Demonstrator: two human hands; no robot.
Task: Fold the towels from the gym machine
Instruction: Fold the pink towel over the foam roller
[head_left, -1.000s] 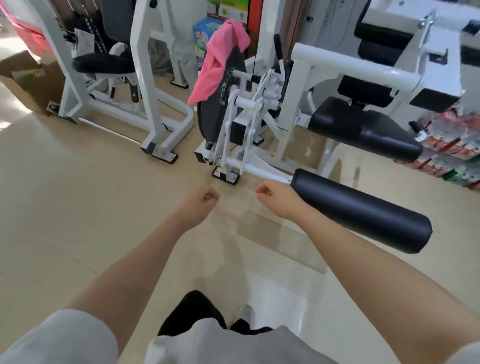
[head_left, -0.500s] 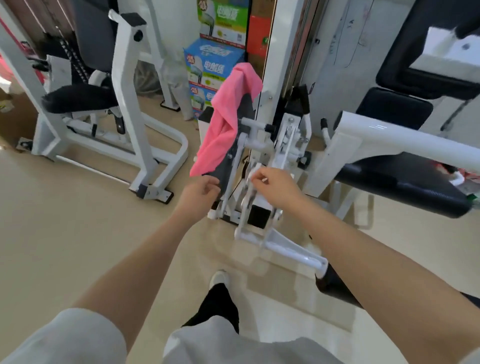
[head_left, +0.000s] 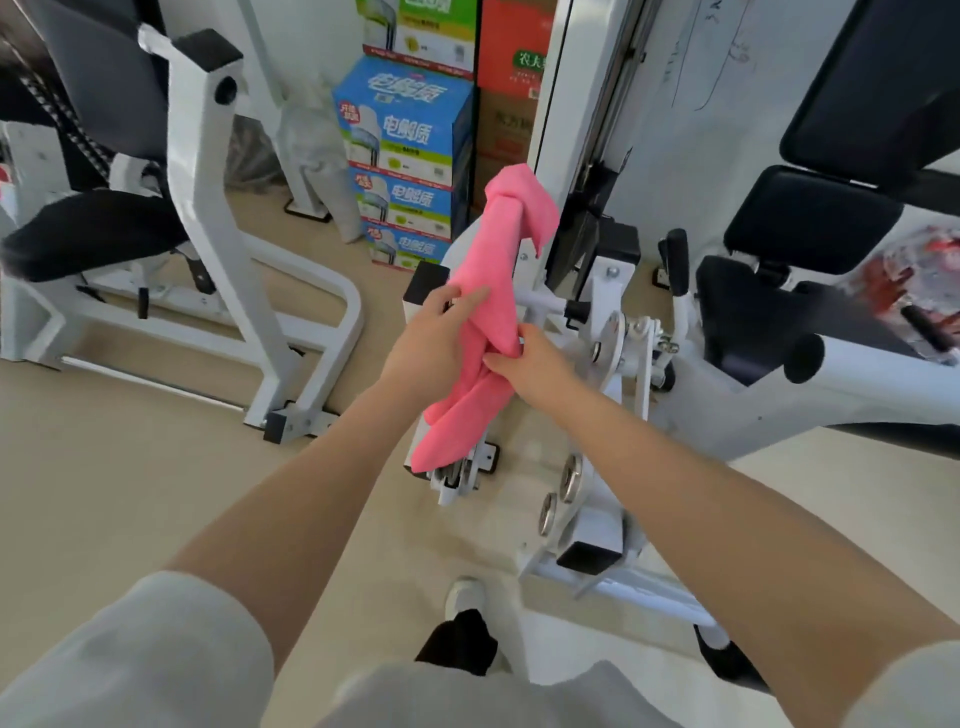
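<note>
Both hands gripped the pink towel (head_left: 498, 291) draped over the gym machine (head_left: 613, 332), left hand (head_left: 436, 343) bunching its middle, right hand (head_left: 535, 358) pinching a fold alongside, ready for lifting clear.

The pink towel (head_left: 488, 317) hides the gym machine (head_left: 613, 332) part it hangs on; right of the machine, a red-and-white heap (head_left: 914, 291) blurs unreadably at the edge.

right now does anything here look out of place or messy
Yes: a pink towel hangs bunched and twisted over the white gym machine, not laid flat. The left hand and right hand both grip it mid-length. Nothing looks spilled or broken.
</note>
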